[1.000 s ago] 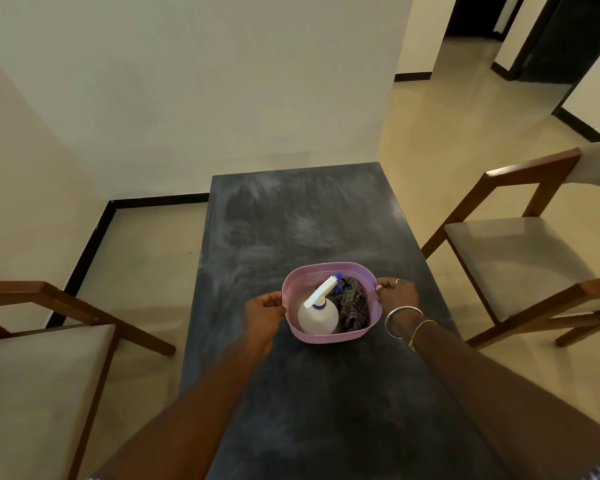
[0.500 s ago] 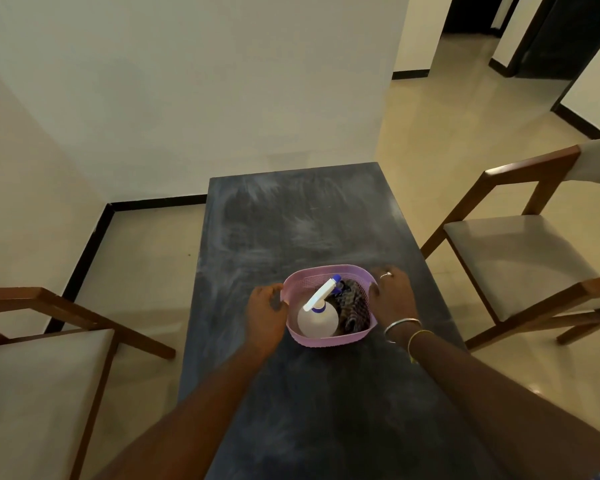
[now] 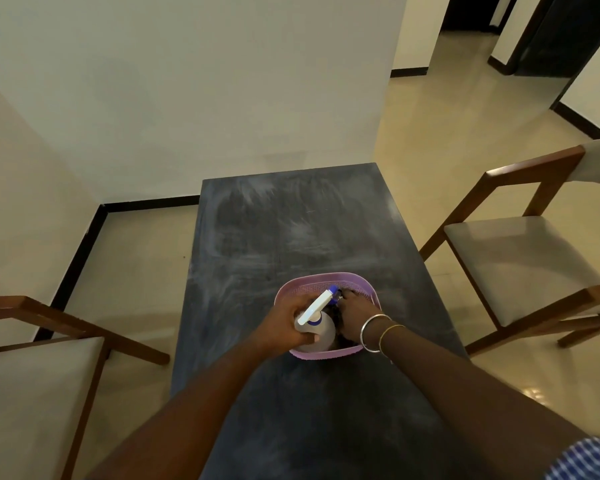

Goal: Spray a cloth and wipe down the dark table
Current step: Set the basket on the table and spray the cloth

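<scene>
Now inside the pink basket (image 3: 326,355) with both hands, no longer on its rim as half a second back; basket set down on the dark table (image 3: 291,237), nearer the near end, slightly right of centre; left hand (image 3: 284,327) wrapped around the neck and shoulder of the white spray bottle (image 3: 317,332), fingers closed on it, white trigger head with blue nozzle pointing up and away; bottle apparently still seated in the basket, lift not yet evident; right hand (image 3: 355,315) dipped into the right half of the basket over the dark cloth (image 3: 342,336), fingers curled down, grip on the cloth not resolvable — mostly hidden under the hand; bangles on that wrist. Judged: carrying done, retrieval begun; next, bottle and cloth out together, then spray onto cloth. Tabletop streaked with pale dusty smears, none of it wiped yet; wooden chairs to either side, well apart from the work.
</scene>
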